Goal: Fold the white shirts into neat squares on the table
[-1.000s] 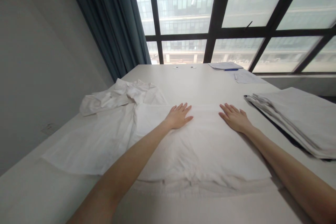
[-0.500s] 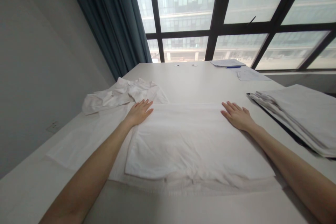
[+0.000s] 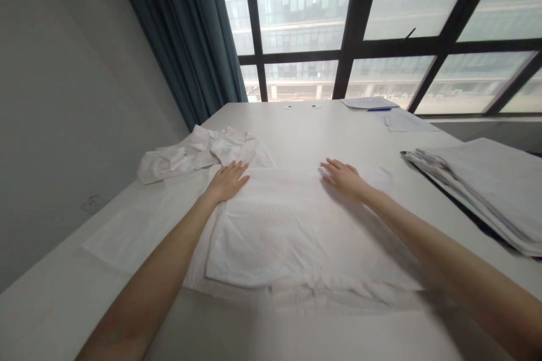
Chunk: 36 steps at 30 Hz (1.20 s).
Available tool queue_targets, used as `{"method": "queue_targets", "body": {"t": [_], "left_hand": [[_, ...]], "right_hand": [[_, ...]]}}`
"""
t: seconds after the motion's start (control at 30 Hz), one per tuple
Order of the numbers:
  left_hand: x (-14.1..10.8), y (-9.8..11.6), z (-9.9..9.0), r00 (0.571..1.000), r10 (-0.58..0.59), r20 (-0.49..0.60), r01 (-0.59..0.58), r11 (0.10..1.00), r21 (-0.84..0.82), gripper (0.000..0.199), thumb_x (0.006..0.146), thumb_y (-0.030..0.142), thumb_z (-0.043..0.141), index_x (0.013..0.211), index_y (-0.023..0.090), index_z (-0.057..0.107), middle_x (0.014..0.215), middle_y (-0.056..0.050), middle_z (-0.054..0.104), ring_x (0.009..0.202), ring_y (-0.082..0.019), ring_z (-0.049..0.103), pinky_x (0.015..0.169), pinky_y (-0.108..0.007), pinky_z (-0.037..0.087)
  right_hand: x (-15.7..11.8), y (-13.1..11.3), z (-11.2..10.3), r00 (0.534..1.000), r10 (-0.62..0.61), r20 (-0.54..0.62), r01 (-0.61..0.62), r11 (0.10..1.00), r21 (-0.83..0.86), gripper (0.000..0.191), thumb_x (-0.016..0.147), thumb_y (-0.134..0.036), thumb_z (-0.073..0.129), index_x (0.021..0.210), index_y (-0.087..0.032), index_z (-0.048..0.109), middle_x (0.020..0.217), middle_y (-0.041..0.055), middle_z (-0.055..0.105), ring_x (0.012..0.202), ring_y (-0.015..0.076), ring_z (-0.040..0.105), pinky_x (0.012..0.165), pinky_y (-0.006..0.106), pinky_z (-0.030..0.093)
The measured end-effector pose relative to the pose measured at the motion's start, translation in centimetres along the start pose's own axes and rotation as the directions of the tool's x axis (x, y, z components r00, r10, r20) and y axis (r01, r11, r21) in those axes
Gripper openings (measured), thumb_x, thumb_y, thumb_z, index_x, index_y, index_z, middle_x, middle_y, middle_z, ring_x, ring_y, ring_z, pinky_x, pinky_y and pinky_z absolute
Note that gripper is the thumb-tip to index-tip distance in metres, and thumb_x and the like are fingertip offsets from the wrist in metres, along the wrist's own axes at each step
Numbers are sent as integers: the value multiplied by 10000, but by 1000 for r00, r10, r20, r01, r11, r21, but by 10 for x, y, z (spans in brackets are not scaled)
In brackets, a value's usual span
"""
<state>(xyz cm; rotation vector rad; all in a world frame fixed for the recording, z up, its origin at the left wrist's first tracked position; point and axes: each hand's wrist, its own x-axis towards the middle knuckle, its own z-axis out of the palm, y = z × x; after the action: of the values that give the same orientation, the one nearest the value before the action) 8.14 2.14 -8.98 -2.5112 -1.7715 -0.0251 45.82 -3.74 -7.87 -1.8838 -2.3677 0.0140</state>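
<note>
Look, your wide white cloth piece point(image 3: 271, 225) lies flat across the middle of the smooth white desk point(image 3: 339, 135), right in front of you. Think of a clock laid over the cloth, with twelve at the far side. Your bare left hand point(image 3: 228, 182) is at ten o'clock, palm down on the far left corner of the cloth. Its grip is spread, with the fingers apart and the thumb poking out to the side. Your bare right hand point(image 3: 344, 179) is at two o'clock, by the far edge of the cloth. Its grip is spread too, palm down, and a bit bent. A soft shadow sits under that arm, and I cannot tell how hard the palm rests on the cloth.

Near you, at six o'clock, the cloth has little wrinkles and more than one layer. At ten o'clock, just past your left hand, is a crumpled white cloth heap point(image 3: 199, 152). At nine o'clock a thin, see-through white cloth layer point(image 3: 131, 242) lies flat on the desk. I cannot tell if these are all one piece.

At three o'clock, well apart from your hands, a neat stack of folded white cloth point(image 3: 495, 192) sits on a thin black flat thing point(image 3: 488, 230). Far off at one o'clock are white paper sheets point(image 3: 412, 122) and a slim blue pen point(image 3: 379, 109). Long dark blue curtains point(image 3: 182, 28) hang at eleven o'clock, beside big black-framed windows point(image 3: 300, 17).
</note>
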Motion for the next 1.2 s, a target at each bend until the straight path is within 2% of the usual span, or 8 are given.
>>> {"method": "queue_targets", "body": {"t": [0.1, 0.2, 0.47, 0.73, 0.83, 0.97, 1.1, 1.2], "left_hand": [[0, -1, 1, 1000, 4, -6, -4, 1000, 5, 587, 985, 463, 241, 1497, 185, 316, 1564, -73, 285, 1461, -233, 202, 1163, -406, 192], [0, -1, 1, 1000, 6, -7, -6, 1000, 5, 587, 986, 457, 241, 1498, 179, 315, 1565, -76, 281, 1462, -235, 198, 1164, -408, 191], [0, 0, 0, 1000, -4, -1, 4, 1000, -13, 578, 983, 450, 260, 1497, 192, 315, 1565, -67, 281, 1462, -230, 199, 1166, -413, 185], [0, -2, 2, 1000, -1, -20, 0, 999, -39, 574, 977, 442, 285, 1490, 189, 333, 1558, -70, 296, 1459, -238, 209, 1165, -429, 192], [1, -4, 5, 999, 2, -45, -5, 997, -74, 566, 966, 435, 317, 1472, 187, 370, 1545, -73, 325, 1451, -246, 234, 1161, -439, 205], [2, -5, 9, 983, -12, -181, -21, 984, -177, 514, 926, 399, 392, 1367, 165, 513, 1460, -90, 469, 1400, -267, 351, 1137, -446, 267], [2, -6, 8, 954, -60, -293, -8, 974, -227, 439, 883, 336, 442, 1245, 146, 605, 1339, -94, 591, 1293, -233, 482, 1100, -365, 340], [1, -7, 6, 924, -124, -363, 31, 967, -253, 392, 851, 281, 470, 1185, 161, 634, 1251, -87, 633, 1175, -225, 554, 1044, -344, 394]], "right_hand": [[7, -32, 8, 992, -127, 17, 126, 991, 41, 533, 991, -460, 245, 1478, -276, 360, 1571, 36, 291, 1434, 236, 268, 1135, 470, 260], [4, -35, 15, 987, -158, 34, 156, 986, 59, 563, 994, -498, 191, 1506, -292, 300, 1577, 12, 273, 1446, 223, 234, 1153, 465, 225], [-14, 38, 16, 998, 32, 49, -33, 999, 24, 607, 981, -520, 176, 1515, -258, 290, 1585, 31, 247, 1449, 240, 225, 1156, 485, 214], [-33, 106, 14, 973, 230, -18, -229, 973, 7, 648, 948, -552, 251, 1473, -192, 375, 1545, 115, 332, 1415, 277, 309, 1138, 494, 256], [-36, 118, 19, 960, 271, -77, -269, 963, 32, 631, 938, -548, 291, 1434, -184, 427, 1523, 129, 372, 1391, 300, 351, 1121, 511, 283], [-40, 126, 24, 923, 320, -214, -305, 947, 99, 587, 924, -474, 358, 1376, -116, 469, 1437, 199, 476, 1334, 338, 428, 1087, 534, 320], [-43, 132, 24, 852, 403, -334, -347, 912, 217, 490, 890, -363, 423, 1319, -140, 504, 1206, 178, 660, 1096, 319, 624, 942, 490, 467], [-45, 135, 23, 814, 442, -376, -345, 890, 299, 453, 829, -309, 491, 1249, -156, 563, 1088, 144, 709, 947, 284, 678, 870, 432, 506]]}}
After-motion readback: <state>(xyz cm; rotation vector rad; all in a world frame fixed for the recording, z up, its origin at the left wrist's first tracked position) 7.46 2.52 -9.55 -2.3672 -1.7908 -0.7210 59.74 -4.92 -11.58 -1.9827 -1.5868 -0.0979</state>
